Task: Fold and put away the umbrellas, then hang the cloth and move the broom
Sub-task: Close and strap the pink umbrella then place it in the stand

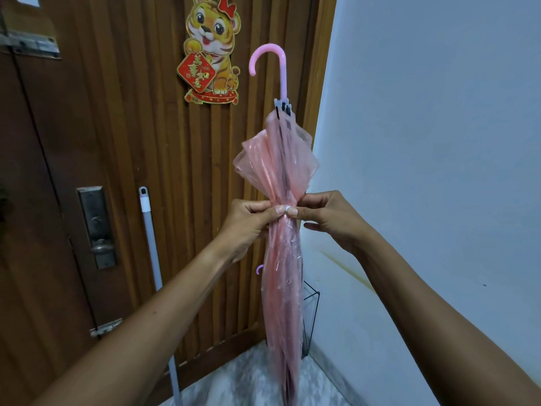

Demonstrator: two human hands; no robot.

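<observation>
A pink see-through umbrella (279, 159) stands upright in front of me, folded, its pink hooked handle at the top and its tip near the floor. My left hand (248, 221) and my right hand (328, 218) both pinch the white strap around its middle, thumbs meeting on the snap. The canopy bulges loose above the strap and lies tighter below. A broom handle (150, 244), white and grey, leans against the wooden door at the left. Behind the umbrella stands a black wire umbrella stand (310, 317) in the corner, with a purple hooked handle (259, 269) peeking out.
A brown wooden door (117, 142) with a metal lock plate (96, 227) fills the left. A tiger sticker (212, 51) is stuck on it. A white wall (439, 142) runs along the right. The floor is pale marble tile (248, 382).
</observation>
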